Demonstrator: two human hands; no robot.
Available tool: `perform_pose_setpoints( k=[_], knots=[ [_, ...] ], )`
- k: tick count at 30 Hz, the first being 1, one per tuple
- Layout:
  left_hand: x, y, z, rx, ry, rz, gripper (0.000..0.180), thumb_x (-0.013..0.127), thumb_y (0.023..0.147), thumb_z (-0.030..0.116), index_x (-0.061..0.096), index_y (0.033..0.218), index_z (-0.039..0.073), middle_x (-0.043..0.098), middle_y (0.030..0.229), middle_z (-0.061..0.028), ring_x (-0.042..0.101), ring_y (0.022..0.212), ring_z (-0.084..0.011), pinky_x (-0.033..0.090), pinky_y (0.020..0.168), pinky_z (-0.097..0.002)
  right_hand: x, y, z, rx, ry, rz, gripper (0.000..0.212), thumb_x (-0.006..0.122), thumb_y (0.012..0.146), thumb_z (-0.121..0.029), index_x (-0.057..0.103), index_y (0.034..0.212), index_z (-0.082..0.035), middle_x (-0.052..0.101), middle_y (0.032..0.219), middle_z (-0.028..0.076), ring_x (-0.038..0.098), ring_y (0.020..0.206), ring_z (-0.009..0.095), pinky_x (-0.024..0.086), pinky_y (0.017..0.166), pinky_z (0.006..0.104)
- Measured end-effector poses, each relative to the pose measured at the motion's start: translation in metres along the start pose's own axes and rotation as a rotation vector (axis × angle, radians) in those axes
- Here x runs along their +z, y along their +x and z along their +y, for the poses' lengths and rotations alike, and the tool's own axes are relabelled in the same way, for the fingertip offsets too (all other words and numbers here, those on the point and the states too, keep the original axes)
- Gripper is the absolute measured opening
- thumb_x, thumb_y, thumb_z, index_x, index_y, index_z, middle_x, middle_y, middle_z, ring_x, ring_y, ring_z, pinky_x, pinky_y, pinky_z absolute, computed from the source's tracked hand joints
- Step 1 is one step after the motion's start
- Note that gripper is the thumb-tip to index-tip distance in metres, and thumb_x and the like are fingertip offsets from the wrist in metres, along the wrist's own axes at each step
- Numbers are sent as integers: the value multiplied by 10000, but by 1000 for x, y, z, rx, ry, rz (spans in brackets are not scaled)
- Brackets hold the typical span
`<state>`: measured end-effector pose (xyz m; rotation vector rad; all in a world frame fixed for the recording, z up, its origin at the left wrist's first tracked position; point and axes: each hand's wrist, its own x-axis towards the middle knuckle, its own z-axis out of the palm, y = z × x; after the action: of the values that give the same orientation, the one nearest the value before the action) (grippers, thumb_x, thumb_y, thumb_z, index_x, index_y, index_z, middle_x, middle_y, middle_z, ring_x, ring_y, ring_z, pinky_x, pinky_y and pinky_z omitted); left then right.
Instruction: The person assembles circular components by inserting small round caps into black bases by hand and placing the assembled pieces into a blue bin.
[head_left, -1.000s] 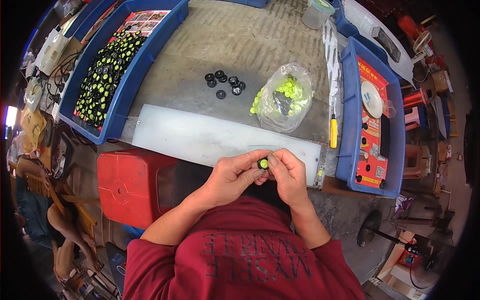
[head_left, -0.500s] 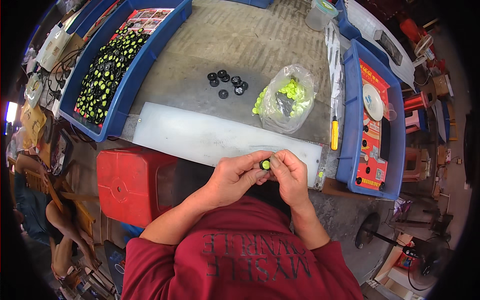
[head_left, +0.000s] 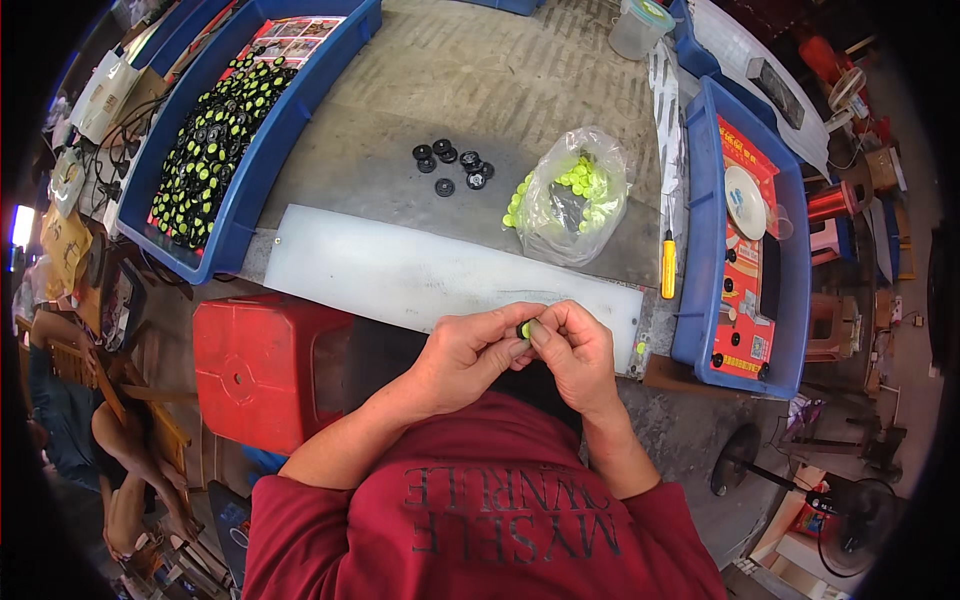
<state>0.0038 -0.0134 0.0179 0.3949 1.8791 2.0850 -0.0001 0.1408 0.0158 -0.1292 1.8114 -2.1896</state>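
Observation:
Between my two hands, just past the front edge of the table, is a small black round piece with a yellow-green cap (head_left: 525, 330). My left hand (head_left: 465, 352) pinches it from the left between thumb and fingers. From the other side my right hand (head_left: 575, 355) closes on it, its thumb lying over part of the green face. Several loose black round pieces (head_left: 445, 187) lie on the table beyond. To their right, an open clear plastic bag (head_left: 572, 245) holds yellow-green caps (head_left: 580, 180), and a few spill out on its left.
A white board (head_left: 400, 262) runs along the table's front edge. At left stands a blue bin (head_left: 225, 235) heaped with black-and-green pieces; another blue bin (head_left: 700, 240) at right holds a white oval dish (head_left: 745, 203). A yellow-handled tool (head_left: 668, 270) lies nearby. A red stool (head_left: 255, 370) is below left.
My right thumb has shifted left onto the green face of the piece and now covers more of it. My left hand stays nearly still.

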Motion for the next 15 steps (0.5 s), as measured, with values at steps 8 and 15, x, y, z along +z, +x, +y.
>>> perform_pose_setpoints(
  k=[8,15],
  knots=[
    [-1,0,-3,-17,-68,-20,313,464,829,9,444,1139,-27,565,764,-51,532,701,-92,455,648,-220,3,-1,0,-28,-36,33,143,492,832,-87,474,738,20,533,628,46,511,571,74,432,509,204],
    [-2,1,-7,-127,-444,-38,301,419,861,67,426,1130,-68,554,850,-101,543,739,-139,476,657,-273,4,0,-3,9,59,43,157,468,842,-92,478,736,24,521,623,39,480,558,66,416,501,205]
  ],
)
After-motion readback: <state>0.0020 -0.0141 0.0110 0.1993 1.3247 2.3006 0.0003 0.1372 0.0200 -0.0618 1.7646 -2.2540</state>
